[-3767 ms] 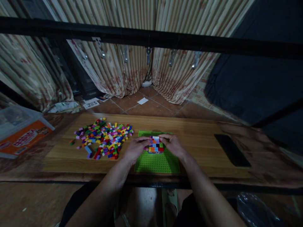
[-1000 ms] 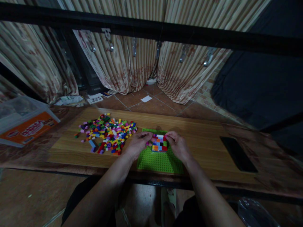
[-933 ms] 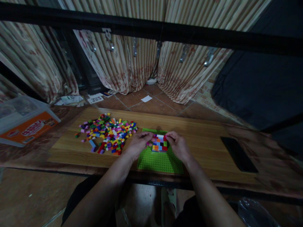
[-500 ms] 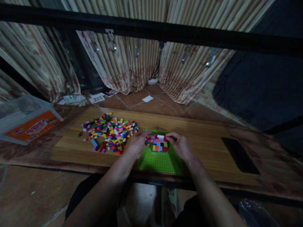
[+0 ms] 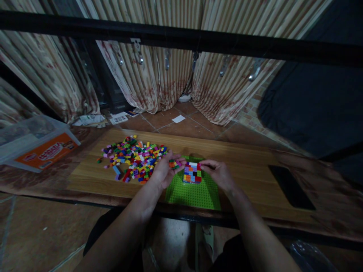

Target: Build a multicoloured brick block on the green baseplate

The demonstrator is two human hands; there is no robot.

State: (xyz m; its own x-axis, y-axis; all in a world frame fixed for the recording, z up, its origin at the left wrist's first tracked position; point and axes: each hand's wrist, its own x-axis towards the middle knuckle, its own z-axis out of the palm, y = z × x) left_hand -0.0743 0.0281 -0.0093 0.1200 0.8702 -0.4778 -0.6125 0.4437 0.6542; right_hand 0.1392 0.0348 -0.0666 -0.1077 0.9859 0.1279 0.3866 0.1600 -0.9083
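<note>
A green studded baseplate [image 5: 193,194] lies on the wooden table [image 5: 241,181] in front of me. A small block of multicoloured bricks [image 5: 192,173] stands on its far half. My left hand [image 5: 166,170] is turned palm up just left of the block and cups a few small bricks [image 5: 175,164]. My right hand [image 5: 218,173] rests at the block's right side, its fingers curled and pinched against the block's top right corner.
A loose pile of coloured bricks [image 5: 133,158] spreads over the table's left part. An orange-labelled plastic box [image 5: 39,145] sits at the far left. A black phone [image 5: 292,186] lies at the right. Striped curtains and a black bar are beyond.
My left hand has come away from the block, turned palm up and now shows a few loose bricks. My right hand stays at the block. The camera has drifted slightly.
</note>
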